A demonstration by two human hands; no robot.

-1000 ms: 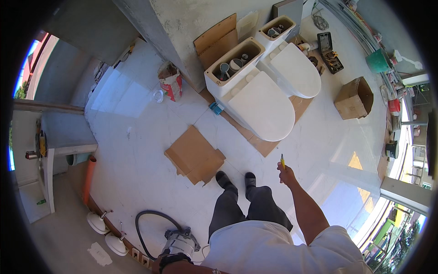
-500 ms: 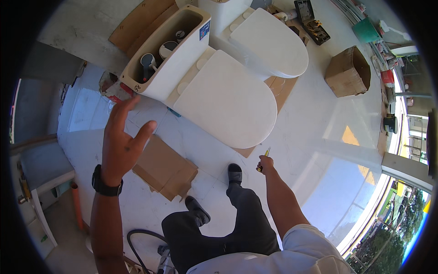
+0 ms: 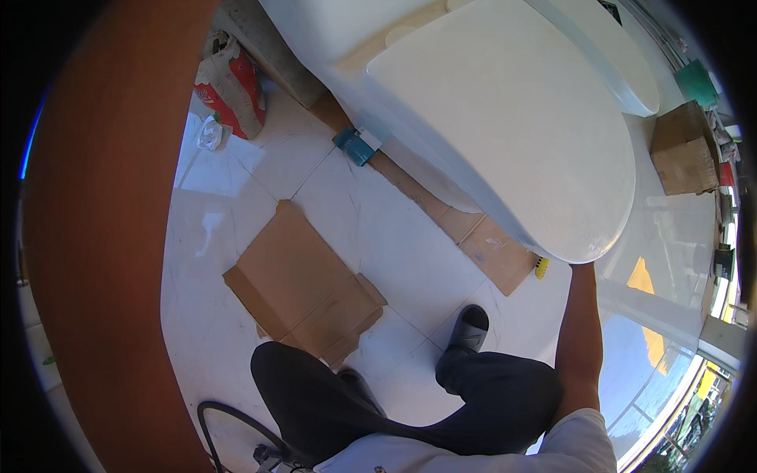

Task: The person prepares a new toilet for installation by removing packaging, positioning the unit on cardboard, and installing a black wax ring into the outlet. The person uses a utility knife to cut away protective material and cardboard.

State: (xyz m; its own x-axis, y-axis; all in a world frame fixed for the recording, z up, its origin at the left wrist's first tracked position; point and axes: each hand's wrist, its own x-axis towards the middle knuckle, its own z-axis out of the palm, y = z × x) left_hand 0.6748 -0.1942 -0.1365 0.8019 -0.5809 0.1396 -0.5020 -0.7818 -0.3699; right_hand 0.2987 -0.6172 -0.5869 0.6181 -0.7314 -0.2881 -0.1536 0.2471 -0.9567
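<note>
One bare right forearm at the rounded front of a white ceramic toilet

The step in hand looks like a reach below this edge; the right grip is hidden there, so apart or clamped I cannot tell; the left grip is out of view; the next move calls for a hold by feel; a yellow, dark-marked object is near; white tile floor gives room toward a flat brown cardboard sheet.

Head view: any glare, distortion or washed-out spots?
Head view, lower right: the opening blows out and the glossy floor mirrors bright light; head view, upper middle: the white toilet lid shows little texture; head view, left: the left forearm looms hugely, blocking what's behind; head view, rim: fisheye bends edges, corners go black.
</note>
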